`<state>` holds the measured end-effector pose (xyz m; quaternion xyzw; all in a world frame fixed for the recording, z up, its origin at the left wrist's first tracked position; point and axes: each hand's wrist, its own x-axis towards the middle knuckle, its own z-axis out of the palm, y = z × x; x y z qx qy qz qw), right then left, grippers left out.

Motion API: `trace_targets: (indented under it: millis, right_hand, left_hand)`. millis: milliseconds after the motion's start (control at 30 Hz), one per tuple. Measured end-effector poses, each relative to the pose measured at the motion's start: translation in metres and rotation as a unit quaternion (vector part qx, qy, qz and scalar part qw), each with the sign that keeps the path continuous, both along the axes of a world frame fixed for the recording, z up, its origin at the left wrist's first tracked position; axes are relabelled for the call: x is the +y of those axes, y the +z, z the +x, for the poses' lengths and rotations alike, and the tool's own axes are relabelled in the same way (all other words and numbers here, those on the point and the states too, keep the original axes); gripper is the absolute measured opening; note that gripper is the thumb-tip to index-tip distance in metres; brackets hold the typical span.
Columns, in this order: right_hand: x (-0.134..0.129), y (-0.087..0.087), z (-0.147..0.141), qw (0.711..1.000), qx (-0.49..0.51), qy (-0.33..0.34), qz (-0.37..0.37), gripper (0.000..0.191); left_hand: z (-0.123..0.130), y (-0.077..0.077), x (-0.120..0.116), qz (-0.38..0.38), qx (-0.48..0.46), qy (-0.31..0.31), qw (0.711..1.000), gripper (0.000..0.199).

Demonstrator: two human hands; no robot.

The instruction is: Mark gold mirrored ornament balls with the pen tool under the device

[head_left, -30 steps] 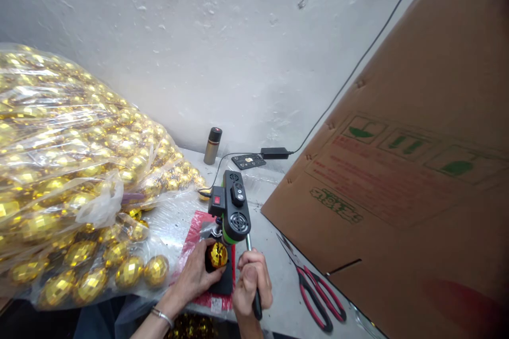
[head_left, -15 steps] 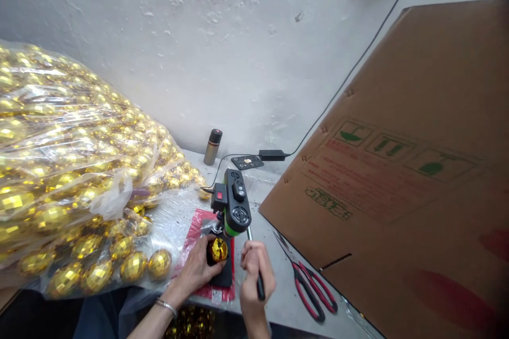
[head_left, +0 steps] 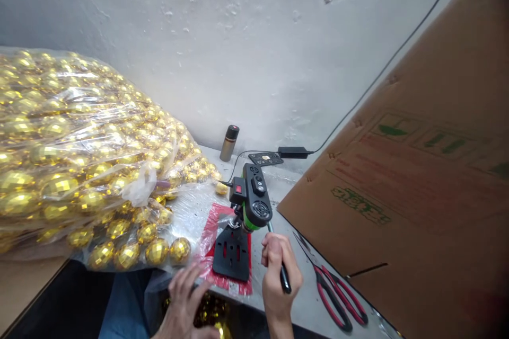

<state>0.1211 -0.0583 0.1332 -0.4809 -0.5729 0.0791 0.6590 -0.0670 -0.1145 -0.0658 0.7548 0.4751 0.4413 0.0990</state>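
My right hand [head_left: 280,270] is wrapped round the black-gripped lever [head_left: 285,278] of a small black and green bench drill press [head_left: 256,198]. The drill's slotted black base plate [head_left: 231,254] is bare and lies on a red plastic bag [head_left: 210,230]. My left hand [head_left: 185,302] is at the table's front edge, fingers spread and slightly blurred, with nothing held in it. Just below its fingers, a shiny gold faceted ball [head_left: 223,330] shows in the dark space under the edge, among other gold balls partly hidden by the hand.
At left bulges a clear plastic bag [head_left: 131,140] full of gold balls. Red-and-black handled scissors [head_left: 342,296] lie right of the drill, beside a large cardboard box [head_left: 417,185]. Behind stand a bottle [head_left: 229,143], a dark phone-like slab [head_left: 265,159] and a power adapter [head_left: 292,152].
My left hand has drawn back from the drill's base toward the table edge and let go of the gold ball. My right hand stays on the lever. The view has shifted left.
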Motion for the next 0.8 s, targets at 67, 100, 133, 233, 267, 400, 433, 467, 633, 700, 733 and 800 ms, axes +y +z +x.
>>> trace_targets:
  millis: [67,100,133,233,267,400,433,467,633,700,733,800]
  right_hand:
    - [0.000,-0.003,0.001,1.000,-0.004,0.003,0.002,0.030]
    - [0.001,-0.004,0.001,1.000,-0.002,0.004,0.003,0.029]
    - [0.001,-0.004,0.001,1.000,0.000,0.003,0.004,0.029]
    - [0.001,-0.002,0.001,1.000,0.005,0.001,0.003,0.031]
    - [0.001,-0.001,0.001,1.000,0.006,0.000,0.004,0.032]
    - [0.003,-0.002,0.002,1.000,0.013,-0.003,0.006,0.036]
    - [0.003,-0.005,0.002,1.000,0.019,-0.006,0.009,0.037]
    - [0.003,-0.009,0.000,0.999,0.033,-0.014,0.023,0.035]
    - [-0.001,-0.049,-0.024,0.968,0.202,-0.105,0.101,0.035]
    - [-0.002,-0.068,-0.039,0.981,0.170,-0.089,0.027,0.037]
    - [0.000,-0.076,-0.048,0.993,0.104,-0.051,-0.008,0.033]
    - [0.005,-0.089,-0.066,0.998,-0.054,0.006,-0.028,0.032]
  left_hand:
    - [-0.021,0.013,0.002,0.023,-0.016,0.163,0.986,0.068]
    - [-0.034,0.024,0.006,0.032,-0.026,0.240,0.970,0.069]
    - [-0.047,0.035,0.011,0.032,-0.036,0.306,0.951,0.074]
    - [-0.089,0.069,0.031,-0.026,-0.127,0.449,0.884,0.100]
    - [-0.101,0.078,0.038,-0.058,-0.173,0.479,0.859,0.104]
    - [-0.128,0.091,0.061,-0.106,-0.226,0.469,0.847,0.110]
    - [-0.128,0.092,0.067,-0.106,-0.223,0.457,0.854,0.111]
    - [-0.127,0.091,0.073,-0.107,-0.222,0.451,0.858,0.110]
    - [-0.113,0.090,0.099,-0.126,-0.209,0.431,0.869,0.113]
    - [-0.112,0.089,0.106,-0.127,-0.197,0.425,0.874,0.119]
    - [-0.114,0.087,0.110,-0.126,-0.193,0.423,0.876,0.121]
    - [-0.119,0.083,0.116,-0.125,-0.187,0.420,0.879,0.121]
